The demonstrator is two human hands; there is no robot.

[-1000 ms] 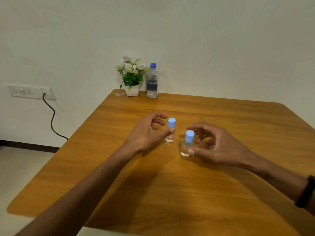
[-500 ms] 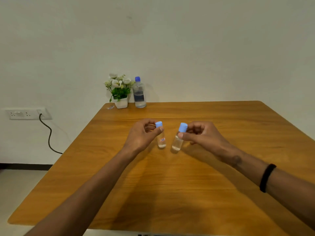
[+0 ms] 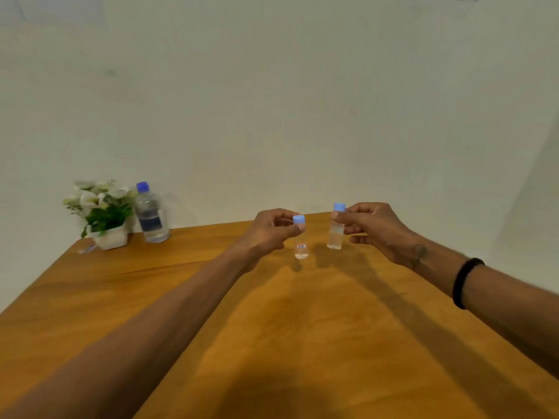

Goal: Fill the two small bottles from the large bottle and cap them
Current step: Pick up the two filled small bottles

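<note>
Both small bottles are now lifted higher above the desk [image 3: 332, 343] than half a second ago, and farther apart. Left hand [image 3: 267, 232] pinches the left small bottle [image 3: 301, 244] below its blue cap, fingers narrow around it. Right hand [image 3: 373, 226] pinches the right small bottle [image 3: 335, 229] near its cap in the same way. At 10 o'clock, well apart, the large bottle [image 3: 151, 214] stands capped beside the flower pot [image 3: 110, 237], as before.
</note>
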